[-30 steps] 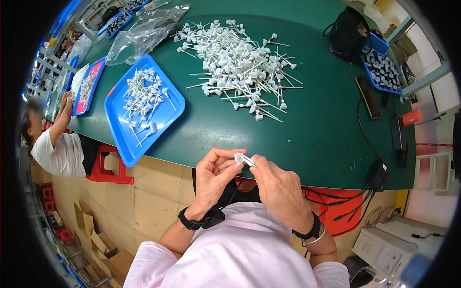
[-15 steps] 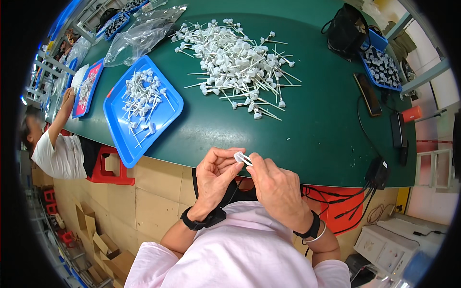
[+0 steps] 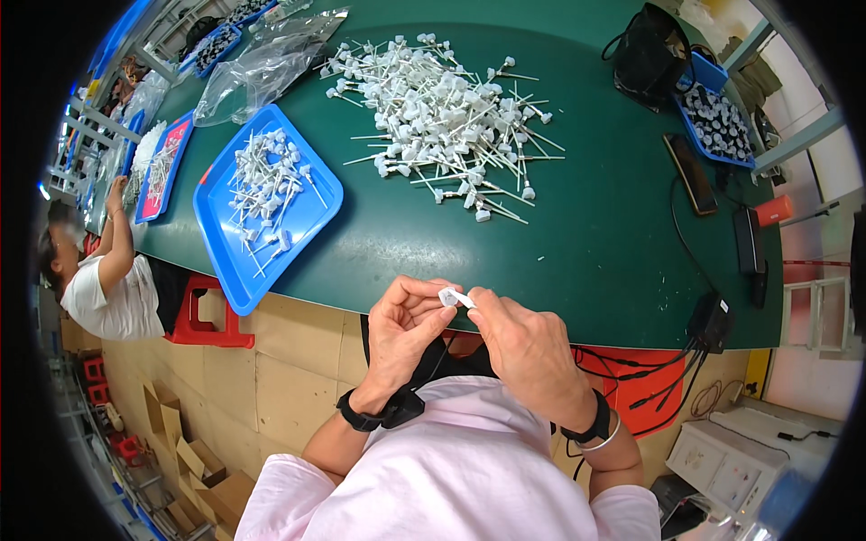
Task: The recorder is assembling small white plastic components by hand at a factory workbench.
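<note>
Just over the near table edge, my left hand pinches a small white plastic head between thumb and fingers. My right hand is closed on a slim white stem that meets this head. Whether the two are one piece cannot be told. Beyond my hands lies a big pile of white plastic heads with thin tubes, perhaps spray pumps. To the left, a blue tray holds a smaller heap of similar pieces.
Clear plastic bags lie at the far left. On the right are a black bag, a phone, a blue tray of dark-and-white parts and a cabled black box. A co-worker sits left by another blue tray.
My right hand has turned slightly, and the white stem now shows as one piece instead of two prongs. My left hand stays nearly still. The co-worker's arms have shifted.
</note>
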Demonstrator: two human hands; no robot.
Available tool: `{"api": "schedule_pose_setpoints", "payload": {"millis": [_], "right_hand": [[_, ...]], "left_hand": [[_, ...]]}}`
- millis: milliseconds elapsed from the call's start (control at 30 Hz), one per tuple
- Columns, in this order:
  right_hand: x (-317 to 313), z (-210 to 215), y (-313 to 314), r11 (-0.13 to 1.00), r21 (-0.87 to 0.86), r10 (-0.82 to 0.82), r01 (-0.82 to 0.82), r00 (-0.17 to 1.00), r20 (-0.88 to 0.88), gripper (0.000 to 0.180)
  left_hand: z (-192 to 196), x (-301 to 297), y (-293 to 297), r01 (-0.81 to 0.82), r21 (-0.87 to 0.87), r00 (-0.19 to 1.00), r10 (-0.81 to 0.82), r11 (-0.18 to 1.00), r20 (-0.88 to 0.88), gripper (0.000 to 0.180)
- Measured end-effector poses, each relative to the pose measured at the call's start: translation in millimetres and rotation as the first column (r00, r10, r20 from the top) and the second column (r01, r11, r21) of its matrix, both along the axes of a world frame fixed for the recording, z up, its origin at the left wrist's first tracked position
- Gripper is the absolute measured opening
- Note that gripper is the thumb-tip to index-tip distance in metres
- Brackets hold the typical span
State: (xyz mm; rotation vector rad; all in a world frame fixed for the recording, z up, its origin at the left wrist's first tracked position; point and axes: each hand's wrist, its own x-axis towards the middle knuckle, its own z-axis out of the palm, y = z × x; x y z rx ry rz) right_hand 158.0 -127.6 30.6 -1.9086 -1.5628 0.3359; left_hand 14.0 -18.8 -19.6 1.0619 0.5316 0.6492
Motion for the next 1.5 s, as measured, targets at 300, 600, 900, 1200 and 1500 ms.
{"api": "schedule_pose_setpoints", "payload": {"millis": [300,600,900,1200,1500], "right_hand": [[7.2,1.3,-0.4,0.999,0.013,0.033,-0.032,0.997,-0.072,0.013],[10.2,4.9,-2.5,0.999,-0.026,0.047,-0.048,0.998,-0.033,0.014],[15.1,7.0,-1.7,0.997,-0.005,0.081,-0.082,0.991,-0.11,0.015],[36.3,5.3,2.9,0.938,-0.284,-0.024,-0.197,0.782,-0.622,0.023],[28.3,-2.9,0.7,0.984,-0.112,0.062,-0.136,0.862,-0.503,0.018]], "left_hand": [[1.6,0.4,1.0,0.027,0.0,1.0,-0.027,1.0,0.001,0.021],[1.9,0.5,-0.1,0.027,0.002,1.0,-0.027,1.0,-0.012,0.02],[6.4,2.8,-2.9,-0.013,0.013,0.998,0.014,1.0,-0.059,0.021],[3.5,2.6,-1.8,0.014,0.063,1.0,-0.012,0.998,-0.026,0.023],[3.8,2.4,-0.3,0.013,0.036,0.999,-0.011,0.999,-0.049,0.021]]}}
